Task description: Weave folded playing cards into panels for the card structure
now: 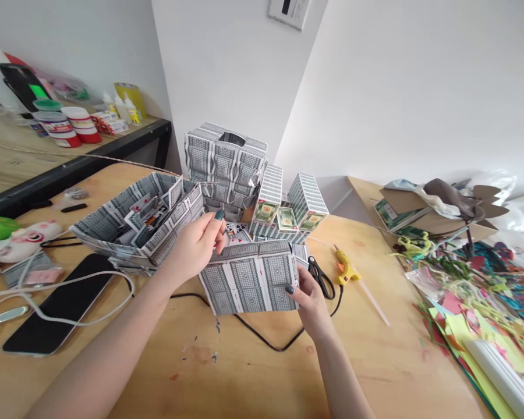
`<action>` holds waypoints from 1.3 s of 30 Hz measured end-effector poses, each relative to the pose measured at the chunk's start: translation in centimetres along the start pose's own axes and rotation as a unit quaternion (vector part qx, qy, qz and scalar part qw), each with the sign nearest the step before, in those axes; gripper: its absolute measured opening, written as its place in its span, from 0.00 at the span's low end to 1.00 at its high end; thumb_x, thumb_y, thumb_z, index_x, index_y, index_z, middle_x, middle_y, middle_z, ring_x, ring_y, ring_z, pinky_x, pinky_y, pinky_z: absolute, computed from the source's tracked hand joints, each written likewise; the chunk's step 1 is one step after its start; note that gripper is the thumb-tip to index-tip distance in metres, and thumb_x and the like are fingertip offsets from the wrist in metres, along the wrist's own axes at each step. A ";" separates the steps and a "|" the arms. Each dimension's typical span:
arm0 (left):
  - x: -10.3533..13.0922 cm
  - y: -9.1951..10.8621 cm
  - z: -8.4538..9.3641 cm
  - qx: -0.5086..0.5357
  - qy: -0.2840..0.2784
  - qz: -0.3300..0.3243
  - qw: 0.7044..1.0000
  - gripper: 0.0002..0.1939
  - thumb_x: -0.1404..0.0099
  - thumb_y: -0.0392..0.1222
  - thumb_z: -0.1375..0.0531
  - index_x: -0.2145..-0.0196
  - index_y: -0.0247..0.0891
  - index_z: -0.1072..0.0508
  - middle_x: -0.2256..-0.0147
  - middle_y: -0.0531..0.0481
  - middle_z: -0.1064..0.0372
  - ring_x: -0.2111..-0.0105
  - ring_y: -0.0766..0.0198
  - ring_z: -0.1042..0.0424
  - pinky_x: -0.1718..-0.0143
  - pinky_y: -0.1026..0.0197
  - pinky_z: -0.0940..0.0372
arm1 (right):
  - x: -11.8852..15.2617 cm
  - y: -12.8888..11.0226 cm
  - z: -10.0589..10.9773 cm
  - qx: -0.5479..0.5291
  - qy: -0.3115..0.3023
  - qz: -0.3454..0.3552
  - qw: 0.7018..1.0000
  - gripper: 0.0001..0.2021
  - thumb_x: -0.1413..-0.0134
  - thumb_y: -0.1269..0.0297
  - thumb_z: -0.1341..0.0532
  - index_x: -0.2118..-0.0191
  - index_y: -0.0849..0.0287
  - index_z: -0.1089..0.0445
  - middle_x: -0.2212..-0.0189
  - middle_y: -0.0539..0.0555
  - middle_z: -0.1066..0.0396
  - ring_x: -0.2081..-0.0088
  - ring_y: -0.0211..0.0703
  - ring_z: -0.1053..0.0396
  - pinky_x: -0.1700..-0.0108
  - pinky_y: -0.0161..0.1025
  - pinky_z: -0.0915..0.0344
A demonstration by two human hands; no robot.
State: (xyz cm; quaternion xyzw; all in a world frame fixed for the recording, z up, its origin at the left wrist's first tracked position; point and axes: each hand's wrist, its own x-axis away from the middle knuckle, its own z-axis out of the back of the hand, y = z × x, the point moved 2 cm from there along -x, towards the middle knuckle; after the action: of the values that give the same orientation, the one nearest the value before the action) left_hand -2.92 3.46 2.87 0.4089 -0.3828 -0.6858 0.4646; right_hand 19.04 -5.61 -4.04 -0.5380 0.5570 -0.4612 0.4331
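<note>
My right hand (pixel 311 298) grips the right end of a box built from folded playing cards (pixel 251 284), thumb on its front face and fingers behind. The box has grey patterned card backs and is tilted above the table. My left hand (pixel 203 241) is closed over the box's upper left corner, fingers curled in; whatever they hold, if anything, is hidden. Just left of it stands an open card-built basket (pixel 113 212) with loose cards inside. Behind the box lie loose playing cards (pixel 238 234), partly hidden.
A tall card-built structure (pixel 227 160) and stacked card packs (pixel 268 201) stand behind. To the right are black scissors (pixel 322 278) and a yellow glue gun (pixel 346 265) with its cable. A phone (pixel 61 305) lies left under a white cable; craft scraps (pixel 475 273) cover the right side.
</note>
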 end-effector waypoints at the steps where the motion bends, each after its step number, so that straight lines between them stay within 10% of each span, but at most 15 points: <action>1: 0.1 0.0 0.0 -0.009 -0.008 0.010 1.000 0.15 0.36 0.45 0.56 0.78 0.38 0.43 0.86 0.57 0.42 0.84 0.70 0.40 0.77 0.66 0.43 | 0.1 0.0 0.1 0.005 0.000 0.014 1.000 0.25 0.62 0.59 0.35 0.54 0.55 0.38 0.59 0.54 0.33 0.56 0.48 0.36 0.56 0.43 0.39; 7: 0.2 -0.2 -0.5 -0.088 -0.062 0.021 0.994 0.21 0.38 0.49 0.53 0.83 0.37 0.38 0.88 0.56 0.37 0.84 0.69 0.37 0.77 0.67 0.43 | 1.1 0.5 0.8 0.190 0.009 0.105 0.976 0.19 0.64 0.63 0.33 0.65 0.56 0.41 0.70 0.49 0.39 0.68 0.40 0.40 0.67 0.37 0.39; 16: -1.1 -2.0 -0.2 -0.149 -0.019 -0.003 0.989 0.15 0.38 0.46 0.53 0.64 0.38 0.31 0.71 0.52 0.27 0.74 0.65 0.31 0.72 0.66 0.39 | 3.4 1.6 -0.9 0.532 -0.106 0.281 0.792 0.07 0.52 0.77 0.44 0.70 0.56 0.38 0.71 0.53 0.34 0.64 0.45 0.39 0.63 0.45 0.38; 23: -1.8 -3.9 -0.9 -0.204 -0.028 -0.002 0.978 0.11 0.42 0.44 0.48 0.70 0.39 0.28 0.73 0.52 0.26 0.73 0.63 0.29 0.68 0.63 0.38 | 4.2 1.6 1.0 0.482 -0.117 0.249 0.832 0.12 0.49 0.76 0.46 0.60 0.56 0.34 0.56 0.58 0.36 0.49 0.49 0.42 0.53 0.48 0.37; 26: -1.9 -4.1 -1.1 -0.195 -0.023 -0.004 0.981 0.09 0.44 0.43 0.46 0.71 0.39 0.27 0.72 0.51 0.26 0.72 0.62 0.29 0.67 0.63 0.37 | 4.1 1.4 2.7 0.448 -0.035 0.230 0.863 0.12 0.50 0.69 0.43 0.57 0.56 0.33 0.56 0.59 0.34 0.51 0.49 0.38 0.53 0.48 0.37; 29: -1.8 -4.0 -1.0 -0.195 -0.009 -0.005 0.981 0.08 0.46 0.43 0.44 0.72 0.38 0.27 0.71 0.51 0.26 0.72 0.63 0.29 0.67 0.64 0.37 | 3.4 1.1 6.5 0.409 0.196 0.180 0.873 0.11 0.50 0.61 0.43 0.62 0.58 0.31 0.63 0.58 0.30 0.61 0.47 0.32 0.60 0.44 0.33; 32: -1.7 -3.9 -0.9 -0.202 -0.012 -0.006 0.979 0.10 0.44 0.46 0.46 0.71 0.39 0.27 0.73 0.52 0.26 0.73 0.64 0.30 0.68 0.64 0.38 | 2.6 1.1 11.2 0.397 0.402 0.057 0.823 0.18 0.53 0.54 0.44 0.59 0.60 0.33 0.69 0.56 0.29 0.69 0.44 0.32 0.67 0.41 0.34; 39: -1.4 -4.3 -0.6 -0.253 -0.111 -0.037 0.960 0.19 0.42 0.53 0.49 0.60 0.42 0.28 0.58 0.46 0.31 0.57 0.56 0.34 0.55 0.56 0.41 | 0.9 2.8 17.3 0.474 0.425 -0.124 0.761 0.26 0.61 0.45 0.44 0.61 0.61 0.35 0.68 0.58 0.28 0.68 0.50 0.32 0.68 0.43 0.39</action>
State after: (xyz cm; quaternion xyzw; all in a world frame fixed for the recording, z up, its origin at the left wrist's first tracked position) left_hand -3.46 5.91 -0.94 0.2131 -0.2311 -0.8182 0.4815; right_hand 35.39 -7.36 -10.23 -0.0768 0.3222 -0.8977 0.2905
